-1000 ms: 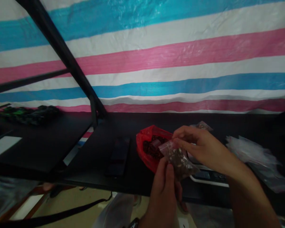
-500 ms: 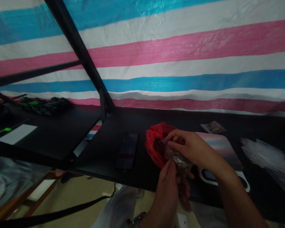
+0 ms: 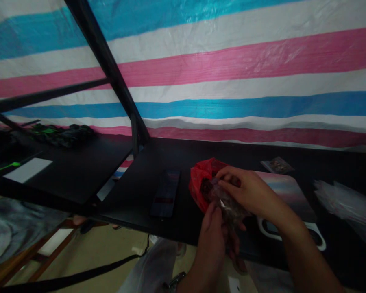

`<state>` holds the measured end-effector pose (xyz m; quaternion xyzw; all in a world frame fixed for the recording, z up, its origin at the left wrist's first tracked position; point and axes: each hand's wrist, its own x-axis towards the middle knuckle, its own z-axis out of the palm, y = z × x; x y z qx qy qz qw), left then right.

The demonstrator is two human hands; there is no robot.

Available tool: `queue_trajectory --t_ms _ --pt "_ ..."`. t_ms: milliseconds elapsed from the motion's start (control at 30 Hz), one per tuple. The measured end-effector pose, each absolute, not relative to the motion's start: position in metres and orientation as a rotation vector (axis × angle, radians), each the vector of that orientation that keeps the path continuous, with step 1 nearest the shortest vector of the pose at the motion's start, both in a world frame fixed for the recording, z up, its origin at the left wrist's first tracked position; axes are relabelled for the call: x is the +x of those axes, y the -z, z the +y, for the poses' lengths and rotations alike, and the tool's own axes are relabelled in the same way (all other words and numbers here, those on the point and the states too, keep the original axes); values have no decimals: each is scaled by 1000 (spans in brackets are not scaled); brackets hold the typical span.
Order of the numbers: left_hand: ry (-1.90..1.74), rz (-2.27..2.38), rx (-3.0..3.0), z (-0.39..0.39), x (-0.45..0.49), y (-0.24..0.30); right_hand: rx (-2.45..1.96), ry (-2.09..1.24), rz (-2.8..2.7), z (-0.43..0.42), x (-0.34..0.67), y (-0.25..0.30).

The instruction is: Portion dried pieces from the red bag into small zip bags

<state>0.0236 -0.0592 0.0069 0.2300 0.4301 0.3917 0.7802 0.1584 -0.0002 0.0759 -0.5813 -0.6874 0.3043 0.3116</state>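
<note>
My left hand (image 3: 215, 234) and my right hand (image 3: 250, 191) both pinch a small clear plastic bag (image 3: 228, 205) filled with dark bits, held just above the front edge of a black table (image 3: 171, 158). The right hand's fingers close on the bag's top edge, and the left hand grips it from below. Right behind the bag lies an open red plastic bag (image 3: 201, 179) with dark contents.
A dark phone (image 3: 165, 193) lies left of the red bag. A small filled packet (image 3: 277, 165) sits at the back right. A white-rimmed scale (image 3: 293, 199) lies under my right forearm. Clear empty bags (image 3: 347, 203) are piled at the right. A black frame post (image 3: 110, 73) slants up at left.
The view shifted left, then down a little. The clear bag sank lower between my hands and my fingers closed tighter along its top.
</note>
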Motion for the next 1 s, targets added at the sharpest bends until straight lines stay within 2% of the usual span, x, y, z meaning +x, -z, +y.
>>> queue_trajectory --t_ms 600,1000 --pt "-744 833 636 -59 17 -20 -1561 -862 -1741 -2 168 -82" --pt "-666 802 704 -60 24 -14 -1548 -855 -1785 -3 177 -67"
